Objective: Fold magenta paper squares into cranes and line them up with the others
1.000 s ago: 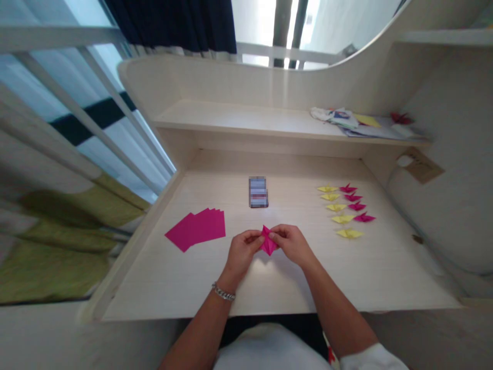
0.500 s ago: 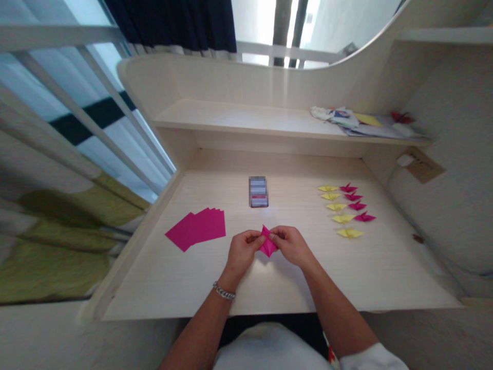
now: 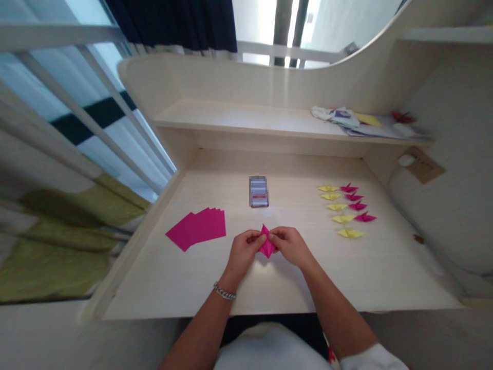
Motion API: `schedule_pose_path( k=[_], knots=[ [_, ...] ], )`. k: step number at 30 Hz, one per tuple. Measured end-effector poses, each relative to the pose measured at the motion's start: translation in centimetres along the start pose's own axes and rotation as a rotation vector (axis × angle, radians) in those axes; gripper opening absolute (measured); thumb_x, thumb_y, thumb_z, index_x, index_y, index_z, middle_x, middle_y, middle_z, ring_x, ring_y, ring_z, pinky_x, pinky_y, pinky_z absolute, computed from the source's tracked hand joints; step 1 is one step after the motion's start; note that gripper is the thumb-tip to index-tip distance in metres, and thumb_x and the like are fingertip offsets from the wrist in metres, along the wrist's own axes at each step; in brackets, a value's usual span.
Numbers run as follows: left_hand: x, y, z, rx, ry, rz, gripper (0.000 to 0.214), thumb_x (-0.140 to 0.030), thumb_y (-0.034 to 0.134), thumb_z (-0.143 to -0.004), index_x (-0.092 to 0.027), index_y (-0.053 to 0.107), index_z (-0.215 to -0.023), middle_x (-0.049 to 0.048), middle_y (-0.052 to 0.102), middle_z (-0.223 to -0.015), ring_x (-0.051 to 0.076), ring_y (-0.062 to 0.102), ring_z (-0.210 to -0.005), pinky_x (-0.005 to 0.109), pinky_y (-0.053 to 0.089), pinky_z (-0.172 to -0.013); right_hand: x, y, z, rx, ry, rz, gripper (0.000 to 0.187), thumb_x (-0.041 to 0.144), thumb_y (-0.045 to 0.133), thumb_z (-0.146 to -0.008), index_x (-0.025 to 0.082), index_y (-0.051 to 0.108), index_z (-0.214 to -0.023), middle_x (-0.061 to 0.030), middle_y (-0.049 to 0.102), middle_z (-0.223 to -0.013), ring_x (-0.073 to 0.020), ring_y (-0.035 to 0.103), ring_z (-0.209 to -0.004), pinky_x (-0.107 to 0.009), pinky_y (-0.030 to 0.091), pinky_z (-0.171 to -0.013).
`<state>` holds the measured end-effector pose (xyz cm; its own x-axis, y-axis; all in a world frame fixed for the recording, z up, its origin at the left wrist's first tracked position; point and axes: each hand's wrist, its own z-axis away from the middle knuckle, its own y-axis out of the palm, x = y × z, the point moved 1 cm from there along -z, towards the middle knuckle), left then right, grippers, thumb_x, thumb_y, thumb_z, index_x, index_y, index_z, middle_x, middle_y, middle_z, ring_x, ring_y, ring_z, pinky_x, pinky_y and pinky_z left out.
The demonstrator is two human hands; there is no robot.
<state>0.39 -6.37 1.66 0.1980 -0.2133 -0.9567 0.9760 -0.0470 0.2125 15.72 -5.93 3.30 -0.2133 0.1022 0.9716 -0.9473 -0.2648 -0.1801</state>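
A folded piece of pink origami paper (image 3: 267, 247) stands between my hands, its pointed tip up and creases down its front. My left hand (image 3: 243, 252) pinches its left side between thumb and fingers. On the right side my right hand (image 3: 291, 245) grips it the same way, the two thumbs close together. Flat on the desk to the left lies a fanned stack of pink paper sheets (image 3: 200, 228). Over to the right are rows of folded paper cranes, several yellow ones (image 3: 336, 207) and several pink ones (image 3: 357, 205).
A phone (image 3: 259, 191) with a blurred screen lies beyond my hands on the pale desk (image 3: 154, 288). Papers (image 3: 370, 123) and a red folded piece (image 3: 403, 117) rest on the shelf (image 3: 231, 117) behind. A cable (image 3: 412, 218) runs along the right wall.
The folded pink paper looks slightly narrower, its sides drawn in a little. Both hands keep their pinch in nearly the same place.
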Motion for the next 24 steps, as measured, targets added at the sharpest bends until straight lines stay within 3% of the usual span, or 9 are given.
schedule_pose_path(
  k=[5,8,17,24],
  knots=[
    [-0.4,0.1,0.2,0.012,0.015,-0.032,0.026,-0.034,0.077,-0.062,-0.013,0.07,-0.076,0.0062,0.069,-0.073,0.015,0.06,-0.064,0.025,0.046,-0.06,0.7,-0.4,0.0,-0.059,-0.106,0.118,0.019,0.03,0.058,-0.081,0.016,0.07,-0.082,-0.0042,0.068,-0.074,-0.0152,0.06,-0.067,-0.027,0.046,-0.064],
    [-0.5,0.2,0.3,0.043,0.012,-0.051,0.024,-0.032,0.078,-0.061,-0.013,0.071,-0.075,0.0061,0.069,-0.072,0.016,0.06,-0.065,0.026,0.046,-0.061,0.7,-0.6,-0.2,-0.068,-0.124,0.078,0.018,0.028,0.059,-0.079,0.017,0.07,-0.086,-0.0047,0.07,-0.08,-0.016,0.061,-0.073,-0.028,0.047,-0.069],
    [-0.8,-0.1,0.4,0.191,0.009,-0.162,0.018,-0.03,0.073,-0.064,-0.015,0.073,-0.073,0.006,0.069,-0.069,0.016,0.058,-0.061,0.026,0.044,-0.057,0.2,-1.3,-0.9,-0.036,-0.055,-0.098,0.018,0.022,0.065,-0.068,0.016,0.069,-0.085,-0.0032,0.069,-0.075,-0.0141,0.06,-0.065,-0.028,0.047,-0.065],
    [-1.4,0.2,0.6,0.222,-0.035,-0.182,0.015,-0.029,0.071,-0.066,-0.014,0.072,-0.068,0.0038,0.065,-0.064,0.013,0.053,-0.057,0.024,0.04,-0.055,0.4,-1.4,-0.9,-0.107,-0.022,-0.224,0.017,0.019,0.067,-0.062,0.015,0.067,-0.079,-0.003,0.069,-0.067,-0.0132,0.059,-0.057,-0.026,0.047,-0.057]
  ],
)
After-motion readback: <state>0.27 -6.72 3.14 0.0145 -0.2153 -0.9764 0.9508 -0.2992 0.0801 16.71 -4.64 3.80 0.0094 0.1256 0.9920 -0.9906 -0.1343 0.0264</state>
